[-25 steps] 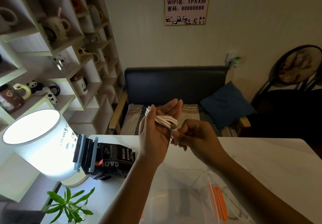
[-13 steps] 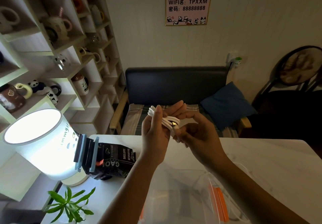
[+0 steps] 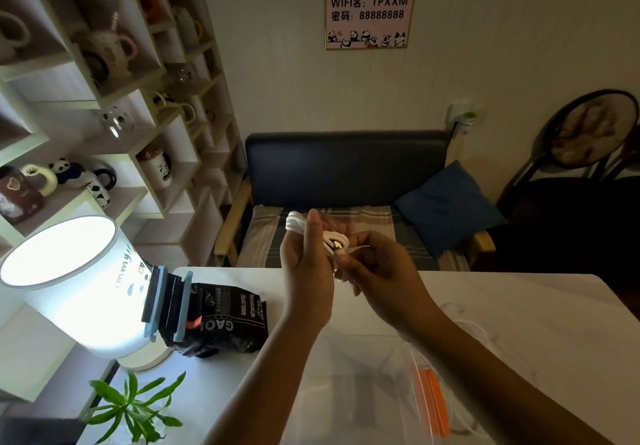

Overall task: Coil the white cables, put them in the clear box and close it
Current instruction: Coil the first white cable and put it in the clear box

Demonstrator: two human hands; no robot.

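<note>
A: Where was the white cable (image 3: 300,223)?

B: Coiled in a bundle, held up above the white table (image 3: 540,309). The left hand (image 3: 306,264) gripped it, thumb up along the near side, loops sticking out at the top left.

A: And the right hand (image 3: 377,271)?

B: Fingers curled, pinching the cable's plug end (image 3: 337,246) just beside the left palm.

A: The clear box (image 3: 356,396)?

B: On the table below both forearms, open, orange-edged lid (image 3: 431,399) at its right. Another white cable (image 3: 474,327) lay loose on the table behind it.

A: Anything else noted?

B: Lit lamp (image 3: 72,282) and black coffee bag (image 3: 221,320) at left.
</note>
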